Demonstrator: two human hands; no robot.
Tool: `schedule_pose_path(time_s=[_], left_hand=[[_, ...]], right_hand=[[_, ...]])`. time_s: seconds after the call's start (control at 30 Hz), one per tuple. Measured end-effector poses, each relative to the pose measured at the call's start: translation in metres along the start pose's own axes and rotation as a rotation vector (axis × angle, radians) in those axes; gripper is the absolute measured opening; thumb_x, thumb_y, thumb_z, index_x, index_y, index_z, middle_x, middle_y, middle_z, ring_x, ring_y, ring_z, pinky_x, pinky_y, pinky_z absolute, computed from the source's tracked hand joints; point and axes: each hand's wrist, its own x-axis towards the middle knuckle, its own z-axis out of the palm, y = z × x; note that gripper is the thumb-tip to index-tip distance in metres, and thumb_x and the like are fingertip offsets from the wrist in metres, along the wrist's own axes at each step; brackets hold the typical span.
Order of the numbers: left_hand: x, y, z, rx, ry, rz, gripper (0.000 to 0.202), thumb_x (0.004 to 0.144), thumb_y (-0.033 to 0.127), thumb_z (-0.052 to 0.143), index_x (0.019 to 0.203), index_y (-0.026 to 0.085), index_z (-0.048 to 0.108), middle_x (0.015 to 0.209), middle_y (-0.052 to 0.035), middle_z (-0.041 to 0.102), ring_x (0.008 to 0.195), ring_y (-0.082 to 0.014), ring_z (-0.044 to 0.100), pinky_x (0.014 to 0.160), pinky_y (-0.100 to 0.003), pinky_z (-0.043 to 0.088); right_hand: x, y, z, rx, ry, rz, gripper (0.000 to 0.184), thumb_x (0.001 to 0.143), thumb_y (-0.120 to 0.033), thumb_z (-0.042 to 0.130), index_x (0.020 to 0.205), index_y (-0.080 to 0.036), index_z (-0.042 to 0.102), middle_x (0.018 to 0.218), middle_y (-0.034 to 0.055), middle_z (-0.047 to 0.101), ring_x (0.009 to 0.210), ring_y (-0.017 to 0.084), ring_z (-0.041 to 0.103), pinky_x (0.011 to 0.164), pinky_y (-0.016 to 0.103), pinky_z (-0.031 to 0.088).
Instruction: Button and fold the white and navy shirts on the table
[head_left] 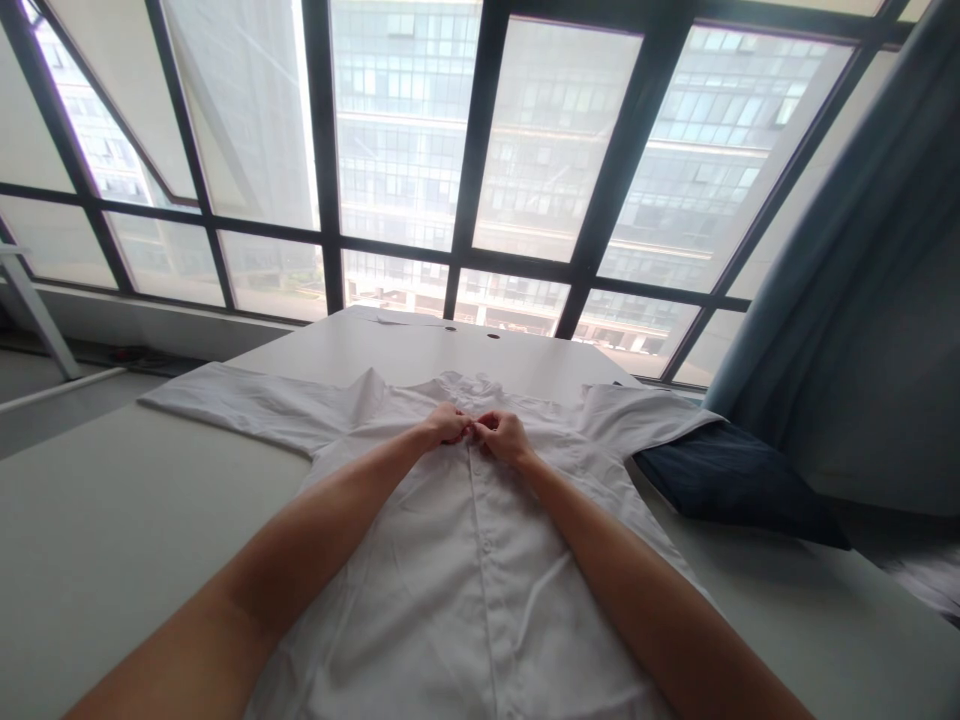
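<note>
White button-up shirt (420,590) lying flat on a pale table (112,520). Left hand (448,423) and right hand (504,438) both have fingers pinched closed on the placket (474,436) near the collar, navy pillow (735,485) just off to the right.

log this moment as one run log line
left hand: fingers pinch placket of white shirt below collar | right hand: fingers pinch placket | shirt: flat on white table, sleeves spread

Bright daylight from large windows (551,140) (hazy glare), wide-angle edges bowed.
</note>
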Motion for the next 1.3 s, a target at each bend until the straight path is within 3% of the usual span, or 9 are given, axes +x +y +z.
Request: schedule_pose_path(time_s=[0.17, 0.33, 0.6, 0.77, 0.83, 0.9, 1.0, 1.17, 1.3], left_hand=[[-0.001, 0.0, 0.001, 0.042, -0.02, 0.091, 0.025, 0.083, 0.017, 0.053, 0.058, 0.016, 0.05, 0.043, 0.006, 0.04, 0.036, -0.0061, 0.034, 0.039, -0.02, 0.023], [-0.001, 0.001, 0.0, 0.17, 0.021, 0.216, 0.015, 0.08, 0.016, 0.05, 0.071, 0.014, 0.061, 0.047, 0.006, 0.045, 0.042, -0.0086, 0.041, 0.044, -0.02, 0.029], [-0.006, 0.003, 0.001, 0.56, 0.187, 0.292, 0.019, 0.081, 0.028, 0.058, 0.081, 0.015, 0.071, 0.071, -0.0041, 0.067, 0.069, -0.018, 0.06, 0.065, -0.025, 0.043], [-0.019, 0.0, 0.001, 0.823, 0.246, 0.329, 0.026, 0.091, 0.033, 0.051, 0.103, 0.019, 0.07, 0.096, -0.0098, 0.072, 0.094, -0.0247, 0.067, 0.083, -0.032, 0.048], [-0.022, -0.006, -0.003, 0.879, 0.228, 0.372, 0.032, 0.093, 0.035, 0.049, 0.115, 0.019, 0.066, 0.115, -0.0119, 0.068, 0.111, -0.0272, 0.062, 0.095, -0.038, 0.046], [-0.025, -0.014, -0.011, 0.934, 0.168, 0.386, 0.042, 0.095, 0.038, 0.046, 0.128, 0.017, 0.06, 0.137, -0.014, 0.057, 0.128, -0.029, 0.051, 0.106, -0.043, 0.038], [-0.032, -0.029, -0.027, 0.975, 0.001, 0.357, 0.056, 0.099, 0.045, 0.035, 0.145, 0.015, 0.045, 0.155, -0.0142, 0.037, 0.144, -0.0283, 0.031, 0.117, -0.047, 0.022], [-0.048, -0.037, -0.056, 0.953, -0.199, 0.422, 0.067, 0.097, 0.058, 0.032, 0.15, 0.019, 0.038, 0.16, -0.0103, 0.026, 0.148, -0.0278, 0.022, 0.119, -0.044, 0.015], [-0.041, -0.012, -0.066, 0.911, -0.211, 0.399, 0.053, 0.098, 0.054, 0.033, 0.121, 0.021, 0.068, 0.13, -0.0101, 0.064, 0.119, -0.0259, 0.058, 0.102, -0.035, 0.041]], right_hand=[[0.001, -0.008, -0.004, 0.17, -0.083, 0.188, 0.023, 0.088, -0.016, 0.054, 0.067, -0.014, 0.064, 0.057, 0.0, 0.065, 0.04, 0.009, 0.054, 0.037, 0.018, 0.041], [0.003, -0.011, -0.007, 0.172, -0.1, 0.232, 0.032, 0.087, -0.011, 0.051, 0.056, -0.015, 0.055, 0.049, -0.0005, 0.058, 0.038, 0.008, 0.051, 0.036, 0.016, 0.038], [0.004, -0.012, -0.007, 0.06, -0.108, 0.224, 0.036, 0.087, -0.017, 0.054, 0.052, -0.017, 0.05, 0.043, -0.0032, 0.048, 0.035, 0.007, 0.042, 0.036, 0.018, 0.034], [-0.002, -0.013, -0.006, -0.161, -0.077, 0.075, 0.02, 0.087, -0.021, 0.058, 0.07, -0.016, 0.065, 0.056, 0.0008, 0.061, 0.054, 0.014, 0.058, 0.055, 0.023, 0.045], [-0.006, -0.011, -0.012, -0.443, -0.02, -0.12, 0.014, 0.088, -0.024, 0.059, 0.09, -0.017, 0.07, 0.081, 0.0065, 0.072, 0.082, 0.02, 0.066, 0.078, 0.028, 0.048], [-0.01, -0.007, -0.024, -0.73, 0.018, -0.257, 0.03, 0.089, -0.029, 0.06, 0.115, -0.017, 0.067, 0.116, 0.012, 0.069, 0.114, 0.025, 0.058, 0.101, 0.036, 0.039], [-0.016, 0.002, -0.047, -0.93, -0.089, -0.137, 0.056, 0.094, -0.045, 0.051, 0.141, -0.014, 0.05, 0.146, 0.0165, 0.048, 0.136, 0.029, 0.041, 0.111, 0.042, 0.028], [-0.029, -0.003, -0.073, -1.025, -0.345, -0.074, 0.066, 0.095, -0.062, 0.038, 0.141, -0.016, 0.051, 0.145, 0.0162, 0.048, 0.133, 0.031, 0.044, 0.104, 0.04, 0.037], [-0.019, -0.025, -0.072, -1.073, -0.312, 0.0, 0.061, 0.097, -0.061, 0.033, 0.111, -0.017, 0.072, 0.121, 0.0169, 0.065, 0.111, 0.031, 0.061, 0.089, 0.039, 0.046]])
